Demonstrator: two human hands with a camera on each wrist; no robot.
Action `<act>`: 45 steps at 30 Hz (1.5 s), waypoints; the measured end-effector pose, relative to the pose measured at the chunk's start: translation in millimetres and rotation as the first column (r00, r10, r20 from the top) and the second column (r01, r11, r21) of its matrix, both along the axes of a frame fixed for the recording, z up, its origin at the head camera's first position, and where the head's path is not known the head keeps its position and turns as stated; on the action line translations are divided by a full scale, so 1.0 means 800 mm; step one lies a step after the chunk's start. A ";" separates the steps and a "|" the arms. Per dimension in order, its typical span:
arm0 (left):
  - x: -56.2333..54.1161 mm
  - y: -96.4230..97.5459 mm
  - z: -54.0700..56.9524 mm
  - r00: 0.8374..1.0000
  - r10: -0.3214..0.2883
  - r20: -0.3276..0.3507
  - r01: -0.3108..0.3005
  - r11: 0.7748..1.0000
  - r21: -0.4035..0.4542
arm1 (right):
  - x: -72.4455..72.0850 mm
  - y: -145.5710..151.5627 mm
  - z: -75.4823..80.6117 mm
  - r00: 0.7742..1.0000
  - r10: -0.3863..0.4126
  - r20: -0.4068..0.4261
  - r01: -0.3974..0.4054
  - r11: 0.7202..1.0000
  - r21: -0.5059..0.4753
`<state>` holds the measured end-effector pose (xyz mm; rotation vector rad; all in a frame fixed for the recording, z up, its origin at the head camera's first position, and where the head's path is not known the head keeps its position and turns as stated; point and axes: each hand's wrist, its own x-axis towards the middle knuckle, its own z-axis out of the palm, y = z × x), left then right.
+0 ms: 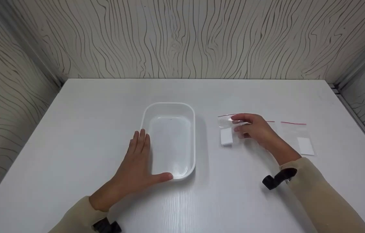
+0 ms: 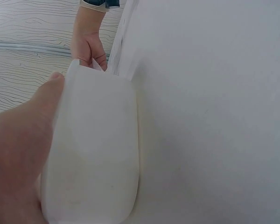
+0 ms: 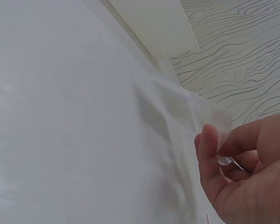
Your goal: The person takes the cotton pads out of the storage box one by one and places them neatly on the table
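A white rectangular plastic tray (image 1: 171, 108) with rounded corners lies in the middle of the table. My left hand (image 1: 137, 165) rests on its left side and near corner, fingers straight along the rim and thumb stretched across the near edge. In the left wrist view the tray (image 2: 93, 144) stands beside the thumb. To the right of the tray, my right hand (image 1: 253, 129) pinches a clear zip-lock bag (image 1: 226, 136) with a red seal line and a white piece inside. The right wrist view shows this clear plastic (image 3: 182, 102) between thumb and fingers (image 3: 207, 144).
Another zip-lock bag (image 1: 303, 142) with a white card inside lies at the right. Between the two, the red seal of one more bag (image 1: 270, 122) shows behind my right hand. A wood-patterned panel (image 1: 182, 38) rises behind the white table (image 1: 88, 106).
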<state>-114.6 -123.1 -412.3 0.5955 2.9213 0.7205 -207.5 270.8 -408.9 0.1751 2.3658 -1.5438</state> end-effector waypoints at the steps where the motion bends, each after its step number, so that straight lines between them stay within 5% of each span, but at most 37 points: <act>1: 0.000 0.000 0.000 1.000 -0.003 -0.003 0.003 1.000 -0.003 | 0.000 0.000 0.000 1.000 0.001 0.001 -0.001 1.000 0.009; 12: 0.000 -0.002 -0.001 1.000 -0.005 -0.012 0.005 1.000 0.002 | 0.002 -0.006 -0.004 0.998 0.055 -0.023 -0.052 0.990 0.135; 31: -0.002 -0.002 -0.002 0.999 0.006 0.043 -0.006 1.000 -0.001 | 0.005 -0.021 0.001 0.990 0.138 -0.005 -0.128 0.929 0.347; 45: -0.003 -0.001 -0.002 0.999 0.001 0.035 -0.001 1.000 -0.010 | 0.005 -0.015 0.005 0.985 0.171 -0.014 -0.157 0.933 0.323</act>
